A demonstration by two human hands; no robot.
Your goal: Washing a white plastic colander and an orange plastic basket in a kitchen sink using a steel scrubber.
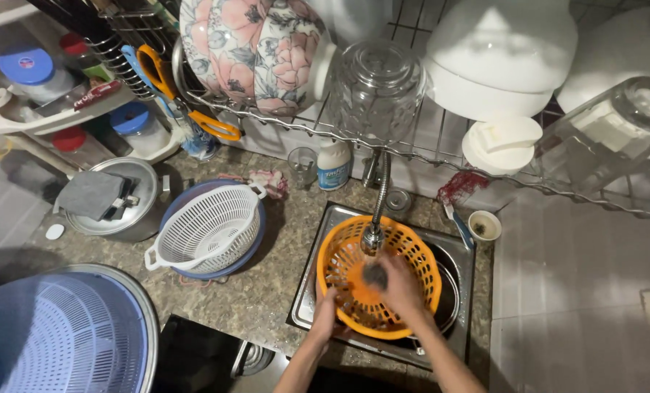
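Nearest the lens, a pale blue perforated basket point(52, 335) sits in a grey-rimmed bowl at the lower left. Beyond it, the left hand point(326, 315) is closed on the near rim of an orange plastic colander point(412, 258), which rests tilted in the steel sink point(460, 255) under the flexible tap point(374, 218). Inside the colander, the right hand point(401, 285) presses something dark, perhaps a scrubbing pad; motion blur hides its fingers. On the speckled desk point(281, 240), a white colander point(208, 229) nests in a blue bowl, left of the sink.
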